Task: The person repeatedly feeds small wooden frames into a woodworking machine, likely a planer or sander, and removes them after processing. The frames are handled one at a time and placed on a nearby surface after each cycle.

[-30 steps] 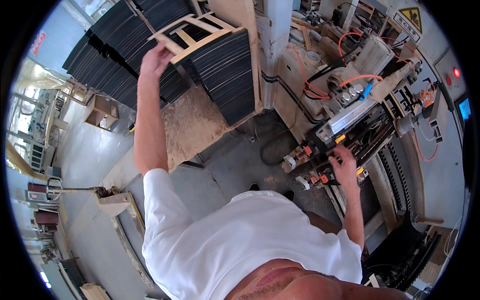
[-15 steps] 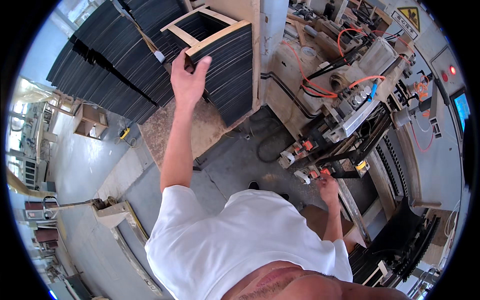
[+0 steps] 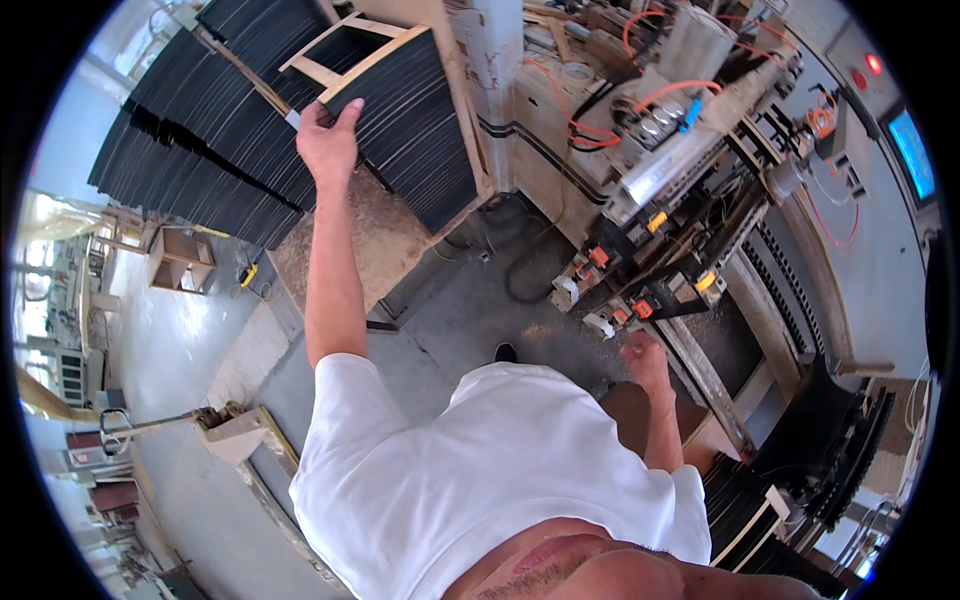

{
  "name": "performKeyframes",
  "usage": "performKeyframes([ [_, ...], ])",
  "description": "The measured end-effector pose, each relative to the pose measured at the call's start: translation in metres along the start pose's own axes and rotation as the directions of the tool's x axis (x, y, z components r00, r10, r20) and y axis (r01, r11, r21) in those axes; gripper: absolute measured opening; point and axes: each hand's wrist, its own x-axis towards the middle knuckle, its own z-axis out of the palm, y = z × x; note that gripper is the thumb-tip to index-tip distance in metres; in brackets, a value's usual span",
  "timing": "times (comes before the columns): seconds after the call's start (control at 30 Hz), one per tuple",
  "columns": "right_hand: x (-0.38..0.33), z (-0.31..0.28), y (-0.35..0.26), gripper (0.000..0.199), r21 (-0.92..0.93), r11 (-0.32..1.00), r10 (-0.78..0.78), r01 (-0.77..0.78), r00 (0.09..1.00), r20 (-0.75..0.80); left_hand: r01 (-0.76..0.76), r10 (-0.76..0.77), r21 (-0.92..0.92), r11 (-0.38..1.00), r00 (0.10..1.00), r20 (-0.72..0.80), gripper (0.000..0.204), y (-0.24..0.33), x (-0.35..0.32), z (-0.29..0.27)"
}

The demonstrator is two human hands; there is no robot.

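Note:
At the upper left, my left hand is closed on the near corner of a pale-edged wooden frame, thumb in front and fingers partly hidden behind. The frame lies on top of a tall stack of dark panels with thin pale edge lines. My right hand is low on the right, just below the red-and-white clamps of a woodworking machine. Its fingers are loosely bent and slightly apart, and no object shows in them.
More dark stacks stand to the left on a worn board. The machine, with orange hoses, fills the right side near a lit screen. Black slats lie at the lower right. A lever-handled cart stands at left.
My left hand has closed its thumb and fingers on the frame corner. My right hand has drawn slightly down, away from the red clamp. The whole view has shifted.

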Motion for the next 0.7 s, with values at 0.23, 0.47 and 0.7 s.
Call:
performKeyframes([
  [0.23,-0.055,-0.054,0.023,0.039,-0.069,0.997,-0.027,0.022,0.997,-0.076,-0.158,0.226,0.429,0.889,0.968,-0.112,0.048,0.021,-0.032,0.009],
  [0.47,-0.156,-0.192,-0.003,0.035,-0.128,0.991,-0.026,-0.049,0.848,-0.530,-0.091,0.129,-0.166,0.982,0.964,0.233,0.029,0.079,-0.236,0.061],
  [0.7,-0.287,-0.258,0.023,0.031,-0.258,0.687,0.233,-0.679,0.543,-0.807,0.479,0.030,-0.313,0.820,0.510,0.860,0.031,0.117,-0.411,0.144],
])
